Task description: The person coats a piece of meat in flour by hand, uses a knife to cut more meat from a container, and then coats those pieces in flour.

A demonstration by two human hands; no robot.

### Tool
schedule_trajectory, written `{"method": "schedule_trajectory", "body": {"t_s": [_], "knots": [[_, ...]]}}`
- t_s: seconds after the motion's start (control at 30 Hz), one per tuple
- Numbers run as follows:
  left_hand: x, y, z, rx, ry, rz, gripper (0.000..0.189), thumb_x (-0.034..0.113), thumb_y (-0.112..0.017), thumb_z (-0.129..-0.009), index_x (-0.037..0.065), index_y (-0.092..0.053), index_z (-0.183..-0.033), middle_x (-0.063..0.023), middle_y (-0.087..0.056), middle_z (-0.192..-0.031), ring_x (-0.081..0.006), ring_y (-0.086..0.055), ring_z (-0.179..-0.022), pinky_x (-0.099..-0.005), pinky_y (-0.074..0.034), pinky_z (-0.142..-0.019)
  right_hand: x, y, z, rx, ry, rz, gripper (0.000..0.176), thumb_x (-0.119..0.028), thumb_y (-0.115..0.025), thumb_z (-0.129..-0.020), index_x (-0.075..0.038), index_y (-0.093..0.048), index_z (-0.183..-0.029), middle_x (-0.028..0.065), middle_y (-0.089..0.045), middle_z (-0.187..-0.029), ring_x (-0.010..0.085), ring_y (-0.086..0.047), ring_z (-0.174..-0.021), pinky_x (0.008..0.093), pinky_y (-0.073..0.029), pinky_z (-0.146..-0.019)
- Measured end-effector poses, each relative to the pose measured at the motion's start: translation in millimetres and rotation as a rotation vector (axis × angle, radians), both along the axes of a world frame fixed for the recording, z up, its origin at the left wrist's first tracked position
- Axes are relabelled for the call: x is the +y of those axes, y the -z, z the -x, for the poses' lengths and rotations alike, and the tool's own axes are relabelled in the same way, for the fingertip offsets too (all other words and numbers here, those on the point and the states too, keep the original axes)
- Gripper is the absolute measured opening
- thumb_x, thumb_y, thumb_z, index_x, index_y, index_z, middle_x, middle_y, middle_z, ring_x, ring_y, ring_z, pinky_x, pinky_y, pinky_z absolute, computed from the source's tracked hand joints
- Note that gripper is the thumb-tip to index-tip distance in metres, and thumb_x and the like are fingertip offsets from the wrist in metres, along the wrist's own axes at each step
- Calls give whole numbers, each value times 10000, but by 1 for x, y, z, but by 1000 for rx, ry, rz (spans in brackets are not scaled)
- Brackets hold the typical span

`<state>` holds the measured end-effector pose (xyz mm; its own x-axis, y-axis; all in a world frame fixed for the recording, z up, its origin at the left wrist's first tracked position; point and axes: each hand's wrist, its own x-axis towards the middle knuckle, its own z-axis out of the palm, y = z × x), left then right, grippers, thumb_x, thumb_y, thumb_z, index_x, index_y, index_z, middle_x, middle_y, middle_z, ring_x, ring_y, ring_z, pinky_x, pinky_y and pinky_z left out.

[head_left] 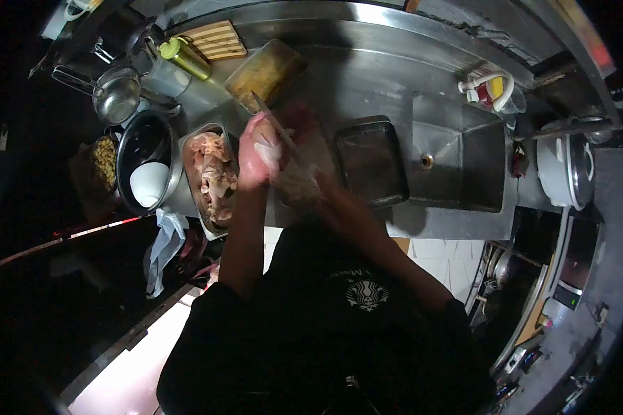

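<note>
My left hand (251,160) is closed around a pale piece of raw chicken (268,146), held over the counter. In my right hand (327,188), dim in the shadow, is a knife (275,122). Its blade points up and to the left and crosses the top of the chicken piece. The knife's handle is hidden in my fingers. Just left of my left hand is a metal tray of raw chicken pieces (213,174). A dark rectangular tray (372,162) sits to the right of my right hand.
A rectangular container with a yellowish inside (266,74) stands behind my hands, near a green bottle (185,58) and a slatted wooden board (211,41). At left are a black basin (140,142) with a white bowl (149,184) and a strainer (115,100). The sink (457,152) is at right.
</note>
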<state>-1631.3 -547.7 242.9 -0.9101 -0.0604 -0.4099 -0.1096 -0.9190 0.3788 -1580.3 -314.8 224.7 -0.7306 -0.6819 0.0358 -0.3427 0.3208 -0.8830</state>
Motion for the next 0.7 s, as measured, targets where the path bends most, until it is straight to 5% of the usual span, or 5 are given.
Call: {"method": "schedule_trajectory", "body": {"t_s": [0.07,0.37,0.53,0.63,0.7], "knots": [[-27,79,2,128,-7,77,300,309,-442,-1019,80,-631,-976,-101,-670,-839,-269,-645,-698,-373,-546,-629,-2,-11,3,26,5,16,642,-119,-579,-958,-116,-326,-1548,251,-642,-1174,433,-652,-1007,492,-514,-842],[-6,50,-11,59,49,693,263,211,-439,-1016,26,-618,-1072,-82,-662,-878,-223,-640,-716,-371,-547,-634,-39,-24,35,81,84,123,594,-115,-532,-973,-109,-348,-1538,264,-649,-1106,414,-666,-979,474,-516,-784],[-11,59,2,404,55,46,347,188,-409,-1009,-44,-594,-1190,-205,-664,-1124,-334,-654,-979,-449,-538,-898,-17,18,5,12,71,159,570,-112,-583,-954,-99,-423,-1501,236,-665,-1151,381,-680,-989,452,-526,-829],[1,36,3,505,217,-101,347,252,-429,-1035,-4,-592,-1203,-150,-660,-1070,-299,-652,-939,-421,-550,-845,-2,12,4,-75,81,11,552,-106,-598,-949,-100,-460,-1483,202,-685,-1153,352,-691,-986,442,-529,-843],[7,31,6,579,295,-279,417,305,-417,-1039,-26,-554,-1253,-166,-612,-1149,-323,-594,-1035,-440,-482,-915,19,27,2,236,65,-69,553,-131,-601,-959,-97,-449,-1490,200,-687,-1174,348,-693,-1003,429,-526,-859]]}}
